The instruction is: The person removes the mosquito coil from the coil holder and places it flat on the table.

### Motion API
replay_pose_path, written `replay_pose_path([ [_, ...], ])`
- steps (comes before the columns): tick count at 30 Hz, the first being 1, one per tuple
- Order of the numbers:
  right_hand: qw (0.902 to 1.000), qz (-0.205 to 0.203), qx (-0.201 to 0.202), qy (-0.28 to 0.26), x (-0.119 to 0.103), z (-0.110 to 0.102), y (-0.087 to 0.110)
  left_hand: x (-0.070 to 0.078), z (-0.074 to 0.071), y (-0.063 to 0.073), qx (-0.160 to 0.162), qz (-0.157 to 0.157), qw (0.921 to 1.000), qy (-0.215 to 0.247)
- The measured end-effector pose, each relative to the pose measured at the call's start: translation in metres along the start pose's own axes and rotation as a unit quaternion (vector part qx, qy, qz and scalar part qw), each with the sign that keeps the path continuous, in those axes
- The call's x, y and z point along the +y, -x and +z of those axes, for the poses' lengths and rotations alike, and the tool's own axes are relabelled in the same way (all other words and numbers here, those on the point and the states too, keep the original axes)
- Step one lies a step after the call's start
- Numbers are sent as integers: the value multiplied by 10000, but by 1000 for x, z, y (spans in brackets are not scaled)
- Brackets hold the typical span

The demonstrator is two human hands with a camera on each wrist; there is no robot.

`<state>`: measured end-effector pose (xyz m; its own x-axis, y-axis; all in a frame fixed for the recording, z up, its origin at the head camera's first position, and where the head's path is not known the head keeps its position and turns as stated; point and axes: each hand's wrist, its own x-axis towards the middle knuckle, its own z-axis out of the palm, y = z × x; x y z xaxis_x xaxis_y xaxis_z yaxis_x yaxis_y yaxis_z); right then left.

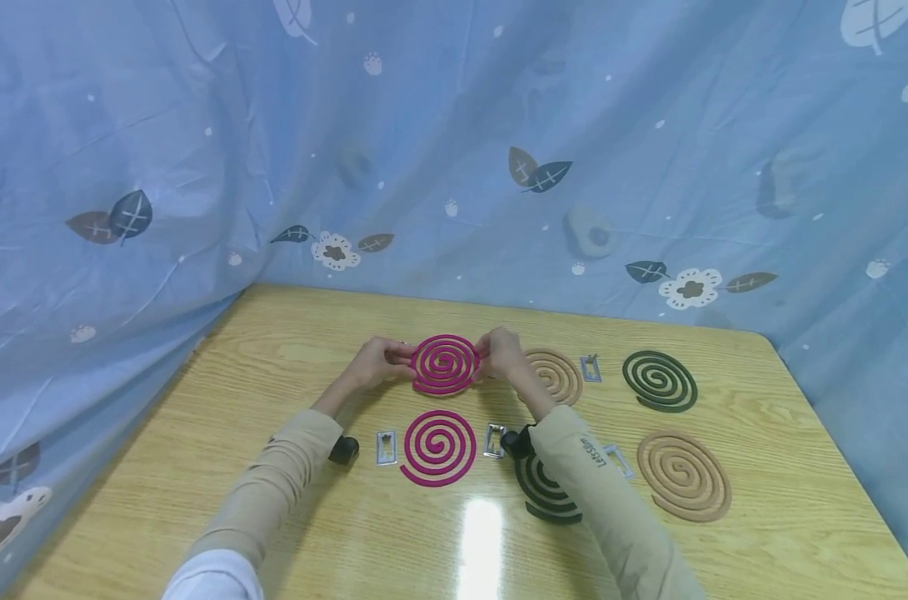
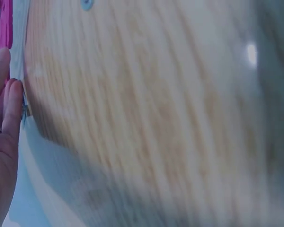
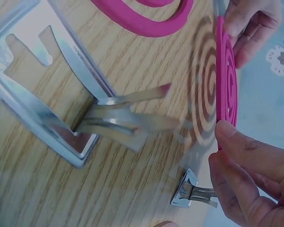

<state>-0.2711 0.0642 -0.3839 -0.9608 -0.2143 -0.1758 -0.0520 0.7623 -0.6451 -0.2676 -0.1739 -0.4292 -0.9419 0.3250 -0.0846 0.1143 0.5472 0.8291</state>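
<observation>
Both hands hold a pink mosquito coil [image 1: 445, 364] by its opposite edges. My left hand [image 1: 382, 363] pinches its left edge, and my right hand [image 1: 502, 353] pinches the right edge between thumb and fingers. The right wrist view shows the coil [image 3: 226, 80] edge-on, raised over the table, its spiral shadow falling on the wood. A second pink coil [image 1: 438, 448] lies flat nearer the body. Metal coil stands flank it, one stand [image 1: 386, 447] on the left and another stand [image 1: 495, 440] on the right, with its prong bent up.
To the right lie tan coils [image 1: 684, 476], one partly behind the right hand, and dark green coils [image 1: 660, 381], one partly under the right forearm. More metal stands [image 1: 591, 368] lie among them. A blue patterned curtain [image 1: 454, 150] hangs behind the wooden table [image 1: 259, 400].
</observation>
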Motion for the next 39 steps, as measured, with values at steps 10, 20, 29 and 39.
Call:
replay_pose_path([
  [10, 9995, -326, -13, -20, 9, 7, -9, 5, 0, -2, 43, -161, 9998, -147],
  [20, 9961, -54, -103, -876, 10, 3, -4, 6, -2, 1, 54, -89, 9998, -170],
  [29, 9982, -125, -173, -563, 9, 7, -9, 9, -5, 1, -3, -94, 9995, -315],
  [39, 9997, 25, -201, -136, 4, 13, -11, 17, -6, 0, -138, -306, 9988, -351],
])
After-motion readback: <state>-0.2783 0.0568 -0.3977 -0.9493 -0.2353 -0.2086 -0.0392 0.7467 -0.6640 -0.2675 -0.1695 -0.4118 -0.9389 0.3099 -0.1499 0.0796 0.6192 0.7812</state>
